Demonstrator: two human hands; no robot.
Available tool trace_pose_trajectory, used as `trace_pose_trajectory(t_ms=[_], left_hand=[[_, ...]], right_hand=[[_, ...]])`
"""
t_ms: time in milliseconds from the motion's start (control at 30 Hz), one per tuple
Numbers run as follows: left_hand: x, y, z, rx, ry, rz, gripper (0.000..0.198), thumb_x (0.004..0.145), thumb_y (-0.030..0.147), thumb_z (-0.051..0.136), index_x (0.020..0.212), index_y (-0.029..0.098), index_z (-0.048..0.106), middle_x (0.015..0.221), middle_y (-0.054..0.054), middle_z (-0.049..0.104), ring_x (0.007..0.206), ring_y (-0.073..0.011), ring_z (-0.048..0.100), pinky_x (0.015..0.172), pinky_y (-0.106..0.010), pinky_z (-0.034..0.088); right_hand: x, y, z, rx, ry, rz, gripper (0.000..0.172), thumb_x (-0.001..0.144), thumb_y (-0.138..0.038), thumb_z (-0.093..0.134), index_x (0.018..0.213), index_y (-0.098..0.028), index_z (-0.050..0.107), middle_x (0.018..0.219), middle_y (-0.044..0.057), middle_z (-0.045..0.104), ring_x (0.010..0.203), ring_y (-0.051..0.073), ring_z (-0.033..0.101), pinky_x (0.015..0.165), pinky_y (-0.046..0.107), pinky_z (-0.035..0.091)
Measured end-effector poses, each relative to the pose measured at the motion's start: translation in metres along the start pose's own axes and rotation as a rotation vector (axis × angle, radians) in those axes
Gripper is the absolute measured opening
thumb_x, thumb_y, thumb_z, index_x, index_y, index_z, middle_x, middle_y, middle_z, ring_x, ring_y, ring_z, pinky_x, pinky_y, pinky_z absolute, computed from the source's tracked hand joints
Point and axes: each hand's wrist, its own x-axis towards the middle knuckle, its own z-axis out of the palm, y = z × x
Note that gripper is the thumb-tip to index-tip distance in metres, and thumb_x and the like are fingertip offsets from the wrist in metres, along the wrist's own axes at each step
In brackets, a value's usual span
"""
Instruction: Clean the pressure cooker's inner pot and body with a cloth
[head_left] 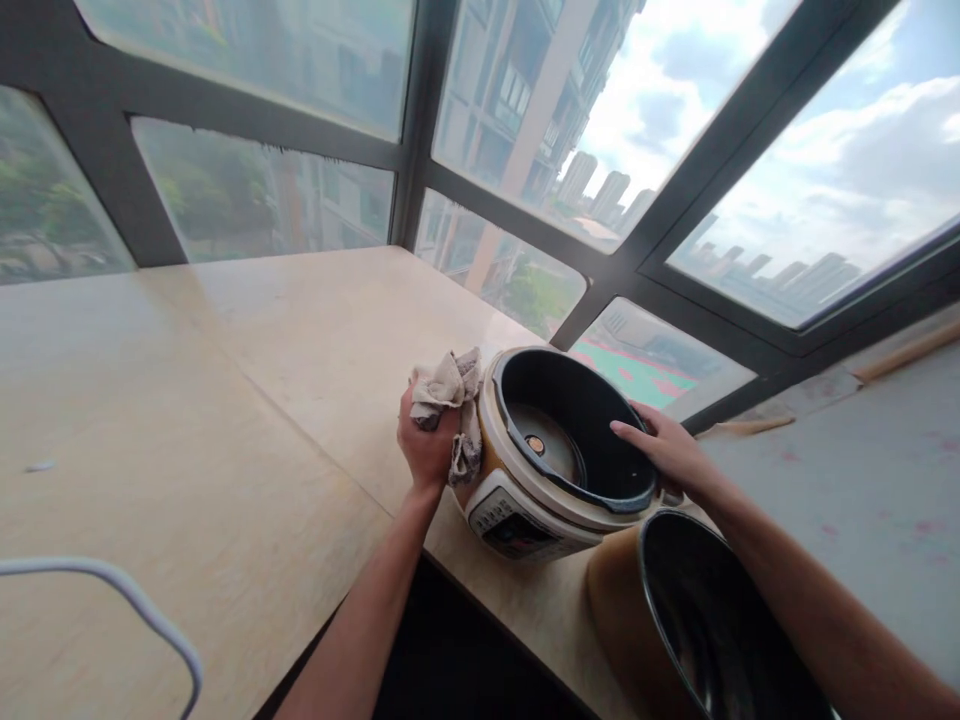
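Note:
A white and gold electric cooker (517,510) stands without a lid on the counter, its dark inside and heating plate (551,440) in sight. My left hand (426,440) is closed around a crumpled grey-beige rag (448,388) at the cooker's left side wall. On the far right of the rim, my right hand (664,445) grips the cooker, thumb over the inner edge and the other fingers mostly hidden outside. Nearer to me, under my right forearm, a gold inner pot (619,590) with a dark inside rests tilted beside the cooker.
The cooker is on a beige stone counter (225,420) by the corner of large grey-framed windows (427,100). A white cable (127,585) curves across the lower left. A small white bit (40,466) lies at the left. A pale wall (862,480) closes the right side.

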Motion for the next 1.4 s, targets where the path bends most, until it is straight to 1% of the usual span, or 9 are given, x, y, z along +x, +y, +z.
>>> trace_pose_trajectory(t_ms=[233,400,567,733,867,1000,1167,1300,1400], left_hand=[[0.067,-0.044,0.05,-0.283,-0.355,-0.157,0.04,0.072,0.04,0.075,0.103,0.015,0.07,0.108,-0.01,0.075,0.108,-0.0271,0.069,0.098,-0.038,0.053],[0.076,-0.065,0.063,-0.228,-0.378,-0.33,0.031,0.065,0.035,0.078,0.088,0.015,0.072,0.092,-0.008,0.076,0.103,-0.0288,0.07,0.097,-0.039,0.054],[0.05,-0.066,0.042,-0.184,-0.274,-0.402,0.03,0.07,0.037,0.071,0.089,0.014,0.07,0.09,-0.008,0.074,0.094,-0.0253,0.07,0.093,-0.038,0.054],[0.012,-0.043,0.01,-0.145,-0.013,-0.379,0.031,0.073,0.034,0.07,0.096,0.014,0.071,0.1,-0.009,0.075,0.097,-0.0235,0.07,0.092,-0.036,0.054],[-0.047,-0.011,-0.013,-0.027,0.2,-0.327,0.031,0.079,0.035,0.07,0.104,0.017,0.068,0.107,-0.009,0.073,0.107,-0.0254,0.068,0.099,-0.04,0.052],[-0.112,0.025,-0.018,0.057,0.359,-0.159,0.039,0.085,0.037,0.071,0.12,0.022,0.061,0.126,-0.012,0.066,0.123,-0.0277,0.062,0.11,-0.048,0.046],[-0.149,0.059,-0.011,0.221,0.366,0.116,0.056,0.081,0.032,0.077,0.131,0.021,0.054,0.131,-0.014,0.06,0.125,-0.0276,0.059,0.114,-0.048,0.043],[-0.152,0.069,-0.006,0.273,0.326,0.237,0.058,0.08,0.033,0.078,0.131,0.018,0.054,0.129,-0.015,0.06,0.124,-0.0286,0.059,0.115,-0.048,0.042],[-0.149,0.064,0.001,0.275,0.326,0.273,0.057,0.086,0.033,0.071,0.136,0.017,0.049,0.134,-0.018,0.055,0.129,-0.0308,0.055,0.116,-0.051,0.039]], right_hand=[[-0.003,0.006,0.0,-0.058,0.001,0.0,0.051,0.078,-0.043,0.062,0.126,-0.026,0.069,0.119,0.007,0.075,0.109,0.033,0.068,0.099,0.051,0.051],[-0.003,-0.002,0.001,-0.129,0.007,0.026,0.054,0.079,-0.042,0.057,0.128,-0.023,0.068,0.117,0.01,0.075,0.109,0.034,0.067,0.101,0.052,0.049],[-0.004,-0.007,0.001,-0.16,0.011,0.047,0.057,0.078,-0.04,0.055,0.13,-0.02,0.066,0.118,0.012,0.074,0.108,0.035,0.067,0.099,0.053,0.05],[-0.004,-0.004,0.003,-0.18,0.065,0.052,0.049,0.078,-0.036,0.06,0.124,-0.023,0.069,0.117,0.009,0.075,0.109,0.033,0.067,0.101,0.051,0.049],[-0.005,-0.004,0.003,-0.083,0.073,0.093,0.048,0.075,-0.034,0.066,0.121,-0.025,0.071,0.111,0.006,0.077,0.108,0.032,0.068,0.097,0.046,0.052],[-0.008,-0.01,0.002,0.249,-0.024,0.191,0.054,0.074,-0.032,0.066,0.128,-0.024,0.066,0.104,0.004,0.078,0.095,0.027,0.072,0.086,0.039,0.057],[-0.011,-0.02,-0.001,0.461,0.026,0.332,0.053,0.068,-0.021,0.068,0.12,-0.021,0.066,0.097,0.005,0.077,0.09,0.026,0.072,0.085,0.039,0.057],[-0.008,-0.019,-0.003,0.539,0.055,0.383,0.048,0.063,-0.021,0.071,0.111,-0.022,0.067,0.095,0.003,0.074,0.092,0.025,0.069,0.085,0.04,0.056],[-0.006,-0.014,-0.001,0.596,0.076,0.421,0.046,0.058,-0.022,0.074,0.104,-0.022,0.065,0.097,0.004,0.071,0.093,0.024,0.067,0.085,0.04,0.054]])
